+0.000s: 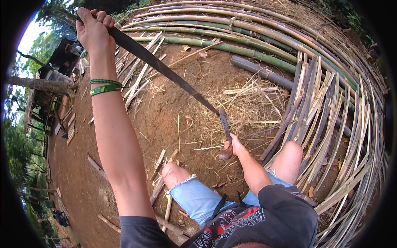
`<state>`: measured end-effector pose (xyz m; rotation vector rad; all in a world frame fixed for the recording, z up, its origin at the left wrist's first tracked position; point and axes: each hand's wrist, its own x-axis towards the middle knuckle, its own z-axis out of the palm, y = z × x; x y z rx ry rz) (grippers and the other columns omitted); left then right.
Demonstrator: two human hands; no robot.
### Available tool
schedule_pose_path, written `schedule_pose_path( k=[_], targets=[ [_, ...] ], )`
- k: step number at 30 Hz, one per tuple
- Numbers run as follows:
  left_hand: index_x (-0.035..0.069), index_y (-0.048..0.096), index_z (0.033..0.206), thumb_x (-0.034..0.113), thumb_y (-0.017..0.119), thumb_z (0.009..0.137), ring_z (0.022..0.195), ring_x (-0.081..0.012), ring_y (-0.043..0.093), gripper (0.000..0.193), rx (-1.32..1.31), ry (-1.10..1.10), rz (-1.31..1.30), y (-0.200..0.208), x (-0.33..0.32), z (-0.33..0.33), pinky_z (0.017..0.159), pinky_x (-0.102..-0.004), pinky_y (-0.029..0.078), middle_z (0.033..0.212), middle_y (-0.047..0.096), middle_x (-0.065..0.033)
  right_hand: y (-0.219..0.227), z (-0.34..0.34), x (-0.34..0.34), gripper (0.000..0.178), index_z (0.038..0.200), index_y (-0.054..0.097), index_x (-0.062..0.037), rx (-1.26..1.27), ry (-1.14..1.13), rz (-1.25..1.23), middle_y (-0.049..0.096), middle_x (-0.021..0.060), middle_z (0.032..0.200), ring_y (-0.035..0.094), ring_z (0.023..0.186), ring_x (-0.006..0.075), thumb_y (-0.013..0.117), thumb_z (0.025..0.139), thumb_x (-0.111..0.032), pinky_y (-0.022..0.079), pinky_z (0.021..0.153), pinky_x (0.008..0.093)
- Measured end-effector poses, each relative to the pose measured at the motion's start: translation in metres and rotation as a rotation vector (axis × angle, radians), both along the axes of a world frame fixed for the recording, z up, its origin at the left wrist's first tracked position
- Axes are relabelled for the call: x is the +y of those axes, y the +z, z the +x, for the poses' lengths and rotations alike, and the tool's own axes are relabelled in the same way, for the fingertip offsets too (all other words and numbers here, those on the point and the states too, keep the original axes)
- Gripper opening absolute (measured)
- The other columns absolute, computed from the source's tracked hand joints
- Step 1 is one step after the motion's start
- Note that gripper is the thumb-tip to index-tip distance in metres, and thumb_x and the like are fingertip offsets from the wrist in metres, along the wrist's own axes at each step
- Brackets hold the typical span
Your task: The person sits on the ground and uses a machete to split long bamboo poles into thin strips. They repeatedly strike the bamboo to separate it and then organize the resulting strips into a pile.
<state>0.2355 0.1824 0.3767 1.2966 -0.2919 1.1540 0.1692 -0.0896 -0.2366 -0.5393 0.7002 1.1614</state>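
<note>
A long machete [159, 64] with a dark, worn blade stretches from upper left to the middle of the head view. Around its dark handle [224, 124], which has a rounded butt, the fingers of my right hand [235, 145] are closed. My left hand [96, 33] is raised at the upper left with its fingers closed on the blade's far end, hiding the tip. Two green bands [106, 85] circle my left wrist. Below the blade lies a heap of pale bamboo shavings [242, 105], between the machete and the bamboo on the right.
Long bamboo poles [198, 42] curve across the far side. Many split bamboo strips [326, 107] lie at my right. Loose strips [142, 66] rest on the brown earth [82, 173] at the left. A tree trunk [41, 84] and a roofed shelter stand farther left.
</note>
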Motion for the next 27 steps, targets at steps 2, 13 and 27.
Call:
schedule_pose_path(
  k=[2,13,27],
  targets=[
    [0.003,0.044,0.089,0.039,0.047,0.103,0.054,-0.0114,0.036,0.039,0.006,-0.023,-0.004,0.001,-0.007,-0.001,0.049,-0.0275,0.032,0.064,0.038,-0.0019,0.006,0.004,0.006,0.049,0.08,0.046,-0.0104,0.064,-0.06,0.172,0.038,-0.004,0.055,0.037,0.044,0.0103,0.042,0.098,-0.056,0.035,0.044,0.0254],
    [0.001,0.044,0.094,0.039,0.042,0.105,0.058,-0.0117,0.035,0.04,0.009,-0.012,-0.002,0.001,-0.02,0.003,0.053,-0.0271,0.032,0.07,0.04,-0.0029,0.017,0.014,0.031,0.045,0.081,0.047,-0.0089,0.15,-0.234,0.235,0.034,-0.007,0.055,0.033,0.045,0.0064,0.043,0.101,-0.05,0.032,0.044,0.024],
    [-0.001,0.045,0.092,0.037,0.046,0.104,0.056,-0.0115,0.036,0.04,-0.004,0.087,0.079,0.003,-0.014,0.016,0.051,-0.0275,0.032,0.067,0.04,-0.0027,0.081,-0.006,0.059,0.054,0.075,0.047,-0.0107,0.07,-0.045,0.683,0.03,-0.008,0.051,0.03,0.04,0.0065,0.039,0.1,-0.057,0.028,0.04,0.0239]
  ],
)
